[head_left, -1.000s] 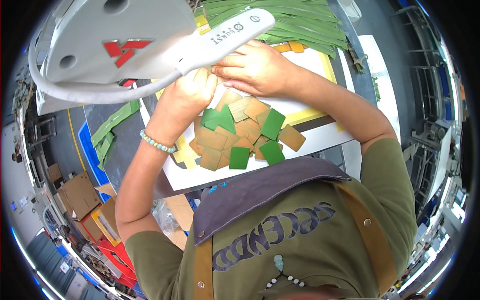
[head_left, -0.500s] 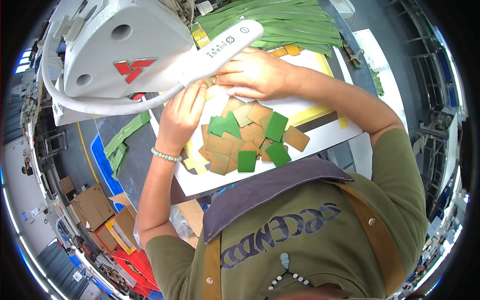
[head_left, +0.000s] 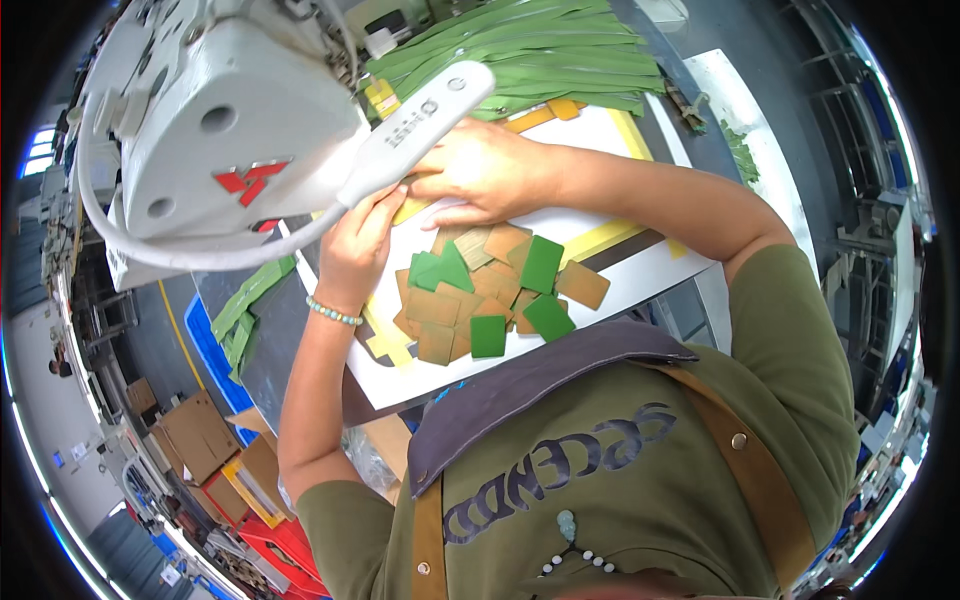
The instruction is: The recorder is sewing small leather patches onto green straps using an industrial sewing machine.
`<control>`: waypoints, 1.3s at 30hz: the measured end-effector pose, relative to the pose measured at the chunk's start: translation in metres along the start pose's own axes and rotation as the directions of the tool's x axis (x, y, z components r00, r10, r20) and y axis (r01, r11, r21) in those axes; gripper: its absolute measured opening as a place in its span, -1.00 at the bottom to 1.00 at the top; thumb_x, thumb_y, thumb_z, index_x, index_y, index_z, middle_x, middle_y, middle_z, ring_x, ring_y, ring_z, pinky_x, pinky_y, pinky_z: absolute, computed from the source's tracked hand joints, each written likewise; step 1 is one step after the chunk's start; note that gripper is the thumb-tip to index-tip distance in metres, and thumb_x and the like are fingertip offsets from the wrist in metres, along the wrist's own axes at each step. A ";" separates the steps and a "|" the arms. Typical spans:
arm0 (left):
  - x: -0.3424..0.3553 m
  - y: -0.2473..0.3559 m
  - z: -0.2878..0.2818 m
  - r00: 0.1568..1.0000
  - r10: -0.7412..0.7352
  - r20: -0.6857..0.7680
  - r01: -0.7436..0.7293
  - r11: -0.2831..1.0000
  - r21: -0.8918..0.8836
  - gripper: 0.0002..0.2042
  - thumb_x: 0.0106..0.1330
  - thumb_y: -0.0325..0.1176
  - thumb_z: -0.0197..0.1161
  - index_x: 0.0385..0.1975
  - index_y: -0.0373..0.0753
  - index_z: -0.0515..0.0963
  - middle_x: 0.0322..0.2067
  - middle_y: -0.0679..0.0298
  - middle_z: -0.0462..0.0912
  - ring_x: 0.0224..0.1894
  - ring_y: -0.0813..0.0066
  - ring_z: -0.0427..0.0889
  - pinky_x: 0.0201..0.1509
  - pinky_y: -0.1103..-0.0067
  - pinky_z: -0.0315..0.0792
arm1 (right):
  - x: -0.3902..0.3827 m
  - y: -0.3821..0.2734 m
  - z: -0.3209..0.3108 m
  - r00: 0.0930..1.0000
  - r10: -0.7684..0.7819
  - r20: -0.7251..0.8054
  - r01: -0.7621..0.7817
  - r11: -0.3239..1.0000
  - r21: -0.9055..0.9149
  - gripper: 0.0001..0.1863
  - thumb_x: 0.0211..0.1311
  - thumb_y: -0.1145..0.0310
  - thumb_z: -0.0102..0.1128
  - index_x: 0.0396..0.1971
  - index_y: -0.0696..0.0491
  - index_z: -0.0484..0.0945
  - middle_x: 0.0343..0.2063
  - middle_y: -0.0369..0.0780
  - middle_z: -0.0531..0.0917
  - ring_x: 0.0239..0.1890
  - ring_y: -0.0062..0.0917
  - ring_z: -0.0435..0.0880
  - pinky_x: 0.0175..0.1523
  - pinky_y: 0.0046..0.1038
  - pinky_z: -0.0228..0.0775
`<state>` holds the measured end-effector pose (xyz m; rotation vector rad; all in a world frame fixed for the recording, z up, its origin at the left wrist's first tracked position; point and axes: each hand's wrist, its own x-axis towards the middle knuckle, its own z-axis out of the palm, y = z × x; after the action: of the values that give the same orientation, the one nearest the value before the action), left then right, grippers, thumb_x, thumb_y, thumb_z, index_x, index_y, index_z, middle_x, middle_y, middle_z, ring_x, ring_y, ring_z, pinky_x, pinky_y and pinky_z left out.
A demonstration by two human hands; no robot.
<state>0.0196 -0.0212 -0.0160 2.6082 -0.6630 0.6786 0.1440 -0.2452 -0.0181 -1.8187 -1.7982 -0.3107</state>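
My left hand (head_left: 354, 250), with a beaded bracelet at the wrist, is beside the white sewing machine (head_left: 250, 130). Its fingers press together below the lamp; what they pinch is too hidden to name. My right hand (head_left: 485, 172) rests over the worktop, fingers stretched and thumb apart, some fingertips behind the white gooseneck lamp (head_left: 410, 130). The two hands' fingers nearly meet under this lamp. Behind the right hand a brown strip (head_left: 530, 120) shows. Closer to me lies a loose pile of brown rectangular pieces (head_left: 436, 308) with several green ones (head_left: 541, 265) among them.
Many long green strips (head_left: 520, 55) lie across the back of the table. More green strips (head_left: 240, 310) hang over its left edge. White board with yellow tape (head_left: 610, 235) covers the worktop. A blue bin (head_left: 205, 340) and cardboard boxes (head_left: 195, 435) stand at the left.
The whole view has shifted slightly, so the machine and lamp appear lower and farther left. My right thumb has spread away from its fingers. The pile of pieces keeps its arrangement.
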 end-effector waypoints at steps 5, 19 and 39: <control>-0.001 0.003 -0.003 0.996 0.086 0.015 -0.087 0.994 0.068 -0.70 0.22 -0.72 0.36 -0.05 -0.37 0.72 0.11 0.09 0.73 0.02 0.15 0.76 0.12 0.36 0.65 | -0.006 0.000 0.001 0.994 -0.027 -0.109 0.032 0.998 0.046 -0.59 0.33 -0.01 0.37 -0.09 0.03 0.73 -0.01 -0.27 0.71 0.13 -0.36 0.60 0.26 -0.21 0.42; -0.007 0.018 -0.011 0.998 -0.066 0.010 0.063 0.977 0.203 -0.74 0.25 -0.68 0.36 -0.06 -0.38 0.69 0.04 0.12 0.79 -0.07 0.16 0.78 0.02 0.39 0.66 | -0.004 0.089 -0.051 0.927 0.366 -0.079 -0.374 0.900 -0.225 -0.77 0.33 0.26 0.40 -0.11 0.03 0.78 -0.13 -0.26 0.70 0.04 -0.31 0.62 0.12 -0.25 0.53; -0.018 0.013 -0.011 0.991 -0.051 -0.125 0.061 0.996 0.072 -0.68 0.18 -0.63 0.36 -0.04 -0.30 0.71 0.04 0.23 0.75 -0.11 0.28 0.78 -0.04 0.44 0.69 | 0.012 0.021 -0.053 0.799 0.411 0.439 -0.463 0.886 0.012 -0.73 0.63 0.23 -0.01 0.01 0.01 0.63 -0.13 -0.04 0.76 -0.04 -0.11 0.74 0.04 -0.08 0.57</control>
<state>-0.0047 -0.0209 -0.0137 2.6169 -0.5348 0.8538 0.1767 -0.2626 0.0267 -2.2685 -1.5371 0.3995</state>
